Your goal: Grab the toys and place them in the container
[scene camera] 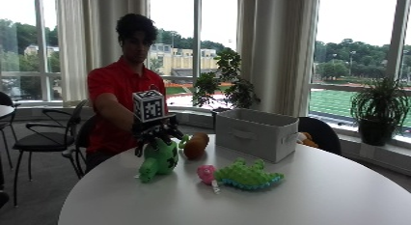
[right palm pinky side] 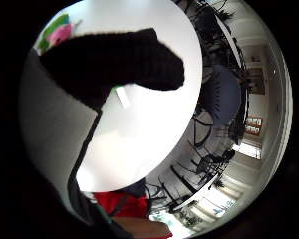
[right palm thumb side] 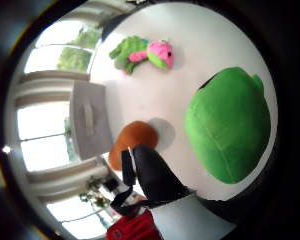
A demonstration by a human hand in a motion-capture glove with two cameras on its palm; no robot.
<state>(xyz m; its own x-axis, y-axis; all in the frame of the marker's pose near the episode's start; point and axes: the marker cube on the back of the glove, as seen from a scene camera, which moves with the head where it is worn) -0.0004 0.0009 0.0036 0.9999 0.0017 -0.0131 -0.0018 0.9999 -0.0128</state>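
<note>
A large green plush toy [scene camera: 158, 160] stands on the round white table [scene camera: 321, 196], near the edge closest to the seated person. The gloved right hand [scene camera: 156, 132] hovers directly over its top, fingers spread and hanging down around the toy's head; whether they touch it cannot be told, and nothing is gripped. In the thumb-side palm view the green toy [right palm thumb side: 227, 125] fills much of the picture, close beneath the palm.

Just beside it lies a brown rounded toy [scene camera: 196, 145], between the green one and the container [scene camera: 257, 133], a pale grey fabric box (open at the top) standing further back on the table. In front of the box lies a green crocodile-like plush with a pink head [scene camera: 240, 175]. No writing can be read on anything.
</note>
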